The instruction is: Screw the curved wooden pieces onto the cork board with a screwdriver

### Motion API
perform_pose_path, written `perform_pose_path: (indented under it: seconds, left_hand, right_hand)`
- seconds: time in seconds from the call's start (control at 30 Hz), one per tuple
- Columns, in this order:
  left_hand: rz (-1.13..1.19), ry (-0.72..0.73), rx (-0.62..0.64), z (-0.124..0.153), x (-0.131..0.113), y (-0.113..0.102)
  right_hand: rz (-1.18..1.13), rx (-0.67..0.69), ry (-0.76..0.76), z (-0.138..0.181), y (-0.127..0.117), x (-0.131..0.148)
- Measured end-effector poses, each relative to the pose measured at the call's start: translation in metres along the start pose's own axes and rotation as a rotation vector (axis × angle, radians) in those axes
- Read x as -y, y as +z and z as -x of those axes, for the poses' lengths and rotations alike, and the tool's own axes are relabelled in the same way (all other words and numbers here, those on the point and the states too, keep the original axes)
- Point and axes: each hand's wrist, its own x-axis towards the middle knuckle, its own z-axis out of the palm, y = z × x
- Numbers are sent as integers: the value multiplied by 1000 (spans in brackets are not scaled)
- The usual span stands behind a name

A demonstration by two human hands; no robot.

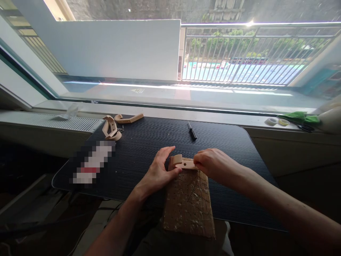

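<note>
A light wooden hook (188, 164) with a curled left end and a hole in its flat part lies across the top of a tape-wrapped brown board (189, 202). My left hand (160, 170) steadies the hook from the left, thumb pressed along its lower edge and fingers reaching past its far side. At the hook's right end, my right hand (210, 161) is closed in a pinch; whatever is between its fingertips is too small and hidden to make out. Beyond the hands, a black-handled screwdriver (192, 133) lies on the dark table (149, 142).
More wooden hooks (110, 128) are at the table's far left, with small screws (120, 129) beside them. A blurred-out packet (93, 163) lies nearer. On the sill at right are tape rolls (271, 122) and a green cloth (301, 117). A window runs behind the table.
</note>
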Motion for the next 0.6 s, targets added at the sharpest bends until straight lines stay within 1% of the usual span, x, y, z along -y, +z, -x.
perform_pose_path:
  seconds: [0.07,0.2,0.43,0.6]
  left_hand:
    - [-57,41,-21,0,-5,-3]
    - [-165,123,26,-5,-12,-5]
    - [-206,107,46,-12,-12,-5]
    - [-246,131,32,-11,-12,-7]
  right_hand:
    - [-11,2,-9,-1,0,-1]
    - [-20,6,5,-3,-1,-2]
    - [22,15,34,-2,-4,1]
    - [23,23,32,-2,-6,2]
